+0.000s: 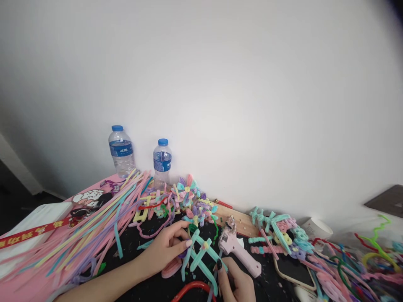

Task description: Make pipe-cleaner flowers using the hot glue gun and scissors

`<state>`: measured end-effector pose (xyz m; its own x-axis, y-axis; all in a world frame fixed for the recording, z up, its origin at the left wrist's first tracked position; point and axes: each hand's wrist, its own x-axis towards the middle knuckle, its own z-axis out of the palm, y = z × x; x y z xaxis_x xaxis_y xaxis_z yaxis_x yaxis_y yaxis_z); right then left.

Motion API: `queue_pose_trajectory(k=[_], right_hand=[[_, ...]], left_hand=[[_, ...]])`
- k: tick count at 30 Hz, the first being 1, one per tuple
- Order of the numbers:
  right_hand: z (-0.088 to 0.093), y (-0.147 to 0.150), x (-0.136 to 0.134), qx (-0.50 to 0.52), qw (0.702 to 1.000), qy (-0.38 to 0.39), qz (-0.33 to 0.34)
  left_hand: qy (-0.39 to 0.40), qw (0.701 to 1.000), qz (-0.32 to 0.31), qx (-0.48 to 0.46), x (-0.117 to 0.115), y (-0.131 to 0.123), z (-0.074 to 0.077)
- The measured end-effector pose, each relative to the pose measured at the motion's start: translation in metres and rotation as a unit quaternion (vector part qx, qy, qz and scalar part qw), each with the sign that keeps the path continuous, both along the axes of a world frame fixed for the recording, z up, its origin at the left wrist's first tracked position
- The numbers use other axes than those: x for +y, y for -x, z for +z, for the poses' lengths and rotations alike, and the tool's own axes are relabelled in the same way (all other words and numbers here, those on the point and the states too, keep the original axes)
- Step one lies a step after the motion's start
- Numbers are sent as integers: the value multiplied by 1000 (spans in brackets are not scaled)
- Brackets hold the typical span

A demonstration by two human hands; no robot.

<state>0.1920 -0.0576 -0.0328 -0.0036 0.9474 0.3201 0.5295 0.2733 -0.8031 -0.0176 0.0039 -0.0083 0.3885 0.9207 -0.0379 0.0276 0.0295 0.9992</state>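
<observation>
My left hand (pixel 165 248) reaches across the black mat (pixel 151 285) and pinches a teal pipe-cleaner flower shape (pixel 201 253) at its upper left. At the bottom edge my right hand (pixel 236 283), with dark nails, is closed around the lower stem of the same teal shape. A pink hot glue gun (pixel 236 247) lies just right of both hands, nozzle pointing away from me.
Long pastel pipe cleaners (pixel 94 226) fan out at the left over a pink surface. Two water bottles (pixel 121 151) (pixel 162 161) stand by the white wall. Finished pipe-cleaner flowers (pixel 189 197) lie behind; more twisted pieces (pixel 292 239) pile at right near a white cup (pixel 317 228).
</observation>
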Motion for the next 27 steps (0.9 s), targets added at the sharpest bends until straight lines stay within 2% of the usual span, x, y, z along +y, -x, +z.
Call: queue_pose_trajectory(k=[10,18,27], right_hand=[[23,2,2,-20,999,26,26],[23,2,1,-21,998,52,23],[26,4,2,-3,998,60,20]], left_hand=[[3,999,-13,-37,-1,2,4],[35,996,-15,-77,-2,2,2],[20,995,-37,-87,-1,1,4]])
